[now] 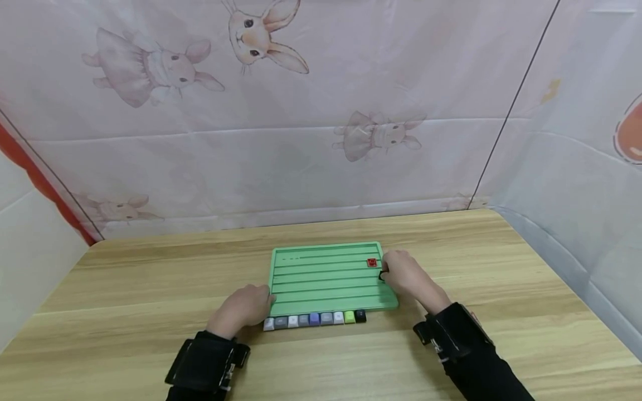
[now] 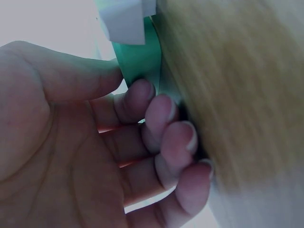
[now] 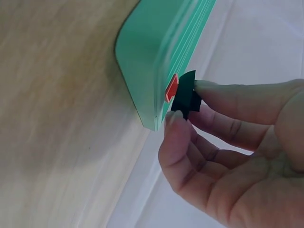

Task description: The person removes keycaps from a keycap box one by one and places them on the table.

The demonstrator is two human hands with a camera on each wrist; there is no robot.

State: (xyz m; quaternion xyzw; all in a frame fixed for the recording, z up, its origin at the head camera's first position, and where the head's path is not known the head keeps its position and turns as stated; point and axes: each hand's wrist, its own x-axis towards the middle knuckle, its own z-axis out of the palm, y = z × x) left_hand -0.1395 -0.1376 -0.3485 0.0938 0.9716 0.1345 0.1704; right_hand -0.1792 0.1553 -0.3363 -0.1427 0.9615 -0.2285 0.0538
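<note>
A green ridged keycap tray lies flat on the wooden table. My left hand grips its lower left edge, thumb and curled fingers at the green side in the left wrist view. My right hand is at the tray's right edge and pinches a black keycap between thumb and fingertips, just above the tray. Close beside that keycap, a red keycap sits on the tray near its upper right corner.
Along the tray's front edge stands a row of several keycaps in white, grey and purple, with a lime keycap and a black one at its right end. The wooden table meets a rabbit-print cloth at the back.
</note>
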